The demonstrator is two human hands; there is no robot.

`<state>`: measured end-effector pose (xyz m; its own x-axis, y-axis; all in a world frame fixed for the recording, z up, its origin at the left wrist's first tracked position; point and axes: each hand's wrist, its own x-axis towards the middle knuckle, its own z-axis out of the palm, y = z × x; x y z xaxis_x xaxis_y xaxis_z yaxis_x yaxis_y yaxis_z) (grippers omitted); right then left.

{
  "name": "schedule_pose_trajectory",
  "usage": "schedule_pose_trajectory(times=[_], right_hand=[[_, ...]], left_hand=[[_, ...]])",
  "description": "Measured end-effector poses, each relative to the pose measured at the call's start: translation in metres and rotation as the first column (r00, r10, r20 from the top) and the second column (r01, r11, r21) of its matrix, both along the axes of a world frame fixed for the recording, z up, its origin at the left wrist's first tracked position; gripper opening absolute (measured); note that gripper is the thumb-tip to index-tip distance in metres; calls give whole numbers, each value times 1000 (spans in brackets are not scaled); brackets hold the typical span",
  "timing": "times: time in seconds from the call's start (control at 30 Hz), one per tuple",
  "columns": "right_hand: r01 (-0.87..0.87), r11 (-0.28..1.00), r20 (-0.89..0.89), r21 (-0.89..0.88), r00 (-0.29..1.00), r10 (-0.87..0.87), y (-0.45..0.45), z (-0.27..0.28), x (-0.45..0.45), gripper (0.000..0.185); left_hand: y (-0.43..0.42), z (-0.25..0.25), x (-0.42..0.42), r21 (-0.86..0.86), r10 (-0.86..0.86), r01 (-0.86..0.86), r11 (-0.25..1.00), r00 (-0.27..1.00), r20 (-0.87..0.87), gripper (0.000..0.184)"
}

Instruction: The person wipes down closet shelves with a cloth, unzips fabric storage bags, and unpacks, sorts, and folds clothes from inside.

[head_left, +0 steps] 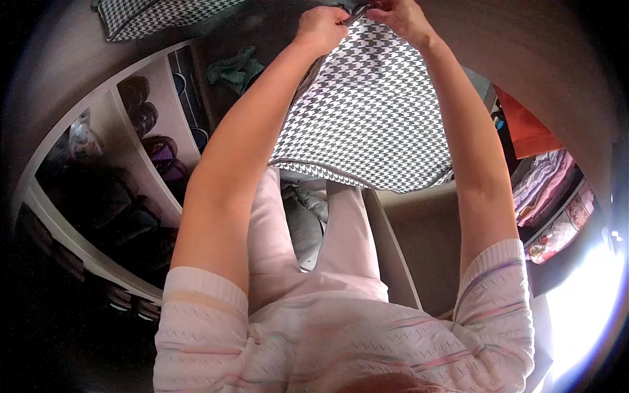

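Note:
A black-and-white houndstooth fabric bag (pixel 367 111) with dark edging hangs in front of my legs. Its top edge is pinched between the fingers of my left hand (pixel 321 29) and my right hand (pixel 401 21), which are close together at the top of the view. Both hands are closed on the dark trim; exactly what part of it each grips is hard to make out. The lower edge of the bag sags over my knees. At the upper left lies a second houndstooth piece (pixel 157 18) with the same dark edging.
To the left, a pale shelf unit (pixel 123 108) holds dark shoes. A crumpled grey-green cloth (pixel 234 69) lies beyond my left forearm. On the right are an orange-red item (pixel 527 128) and folded pink and lilac fabrics (pixel 540 187). Bright light enters at the lower right.

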<state>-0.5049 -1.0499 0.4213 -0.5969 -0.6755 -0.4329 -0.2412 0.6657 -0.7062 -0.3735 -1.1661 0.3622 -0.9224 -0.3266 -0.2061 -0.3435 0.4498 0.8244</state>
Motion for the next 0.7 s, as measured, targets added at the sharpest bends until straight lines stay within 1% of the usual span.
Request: schedule_pose_trajectory(times=[0.07, 0.1, 0.17, 0.2, 0.27, 0.3, 0.33, 0.37, 0.4, 0.47, 0.5, 0.53, 0.57, 0.6, 0.63, 0.67, 0.7], right_hand=[[-11, 994, -211, 108, 977, 34, -6, 8, 7, 21], [-12, 996, -258, 85, 966, 34, -4, 6, 8, 20], [-18, 999, -349, 41, 936, 31, -1, 1, 10, 17], [0, 999, -335, 34, 942, 12, 2, -2, 8, 17], [33, 999, -287, 25, 958, -24, 8, -13, 7, 17], [-2, 998, -323, 58, 946, 20, 5, -4, 10, 19], [109, 994, -107, -5, 988, -109, 5, 8, 15, 19], [195, 981, -211, -14, 958, -194, 1, 24, 27, 18], [216, 971, -198, -103, 952, -233, 3, 27, 35, 17], [351, 936, -72, 8, 934, -350, 13, 54, 60, 16], [225, 961, -258, -162, 930, -261, 39, 16, 60, 17], [169, 983, -258, 64, 955, -148, 59, 10, 70, 22], [162, 985, -205, 58, 968, -147, 79, 16, 98, 29], [197, 980, -113, 41, 975, -191, 96, 11, 123, 27], [244, 969, -33, 36, 970, -242, 119, -1, 151, 24], [204, 970, 20, 134, 978, -208, 140, -9, 175, 22], [233, 957, 40, 174, 969, -243, 173, -31, 207, 21]], left_hand=[[-1, 1, 2, 110, 40, -41, 993, 999, 13, 32], [0, 4, 5, 164, 59, -62, 984, 998, 23, 31], [-1, 7, 8, 149, 73, -74, 986, 997, 6, 30], [-1, 10, 11, 143, 82, -82, 986, 997, 1, 30], [-3, 13, 27, 196, 154, -137, 971, 985, -74, 26], [-7, 39, 38, 321, 170, -180, 930, 984, 58, 21], [-4, 47, 56, 290, 236, -210, 934, 970, -58, 16], [-3, 38, 79, 344, 227, -184, 921, 970, -87, 16], [-4, 29, 100, 392, 224, -156, 907, 965, -134, 20], [2, 25, 150, 297, 281, -265, 917, 960, -13, 17], [5, 30, 171, 348, 308, -325, 879, 946, 104, 18], [9, 33, 193, 390, 326, -389, 835, 920, 220, 18], [12, 26, 217, 274, 273, -351, 895, 919, 285, 21], [15, 19, 236, 157, 227, -296, 942, 908, 352, 24], [21, 21, 247, 56, 153, -199, 978, 877, 455, 30], [27, 23, 254, -32, 85, -81, 996, 829, 553, 36], [34, 20, 261, -140, 42, 52, 989, 803, 594, 46]])
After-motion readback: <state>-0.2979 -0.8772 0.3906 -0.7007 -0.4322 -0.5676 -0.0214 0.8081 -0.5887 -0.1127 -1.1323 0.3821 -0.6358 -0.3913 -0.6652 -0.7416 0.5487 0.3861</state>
